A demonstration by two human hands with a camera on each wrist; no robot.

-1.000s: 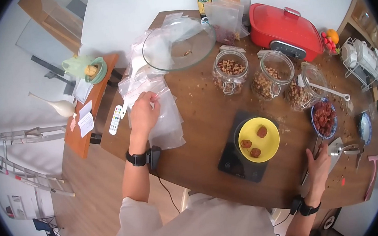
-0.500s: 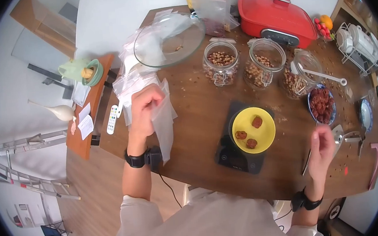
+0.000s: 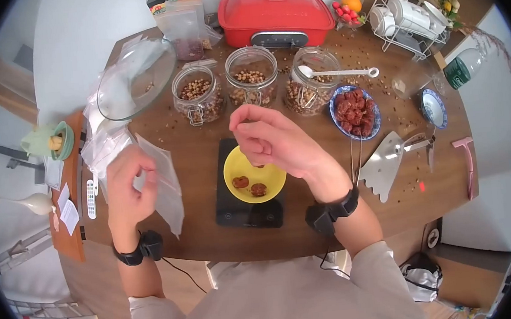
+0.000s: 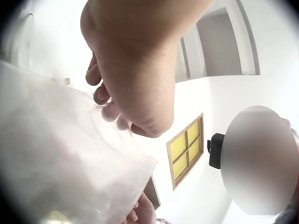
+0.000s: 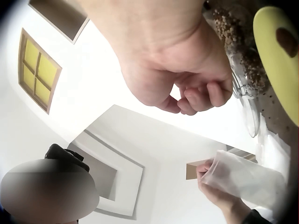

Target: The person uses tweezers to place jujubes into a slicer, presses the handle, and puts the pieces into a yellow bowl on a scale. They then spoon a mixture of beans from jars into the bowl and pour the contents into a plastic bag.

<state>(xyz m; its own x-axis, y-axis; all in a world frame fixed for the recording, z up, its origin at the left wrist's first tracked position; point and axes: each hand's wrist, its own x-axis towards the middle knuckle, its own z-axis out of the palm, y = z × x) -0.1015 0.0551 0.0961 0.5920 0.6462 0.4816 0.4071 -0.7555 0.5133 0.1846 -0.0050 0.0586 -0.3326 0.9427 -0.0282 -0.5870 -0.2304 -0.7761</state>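
While three jars (image 3: 252,81) stand at twelve o'clock from the yellow plate (image 3: 273,184), the right hand (image 3: 281,142) overlaps its upper edge, loosely curled, empty; at nine o'clock, the left hand (image 3: 129,186) pinches a plastic bag (image 3: 166,185) above the wooden table (image 3: 201,222).

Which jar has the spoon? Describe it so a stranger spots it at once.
Find the big red cooker at the back. In front of it stands a row of three glass jars. It is the rightmost, the only one with a white spoon across its top.
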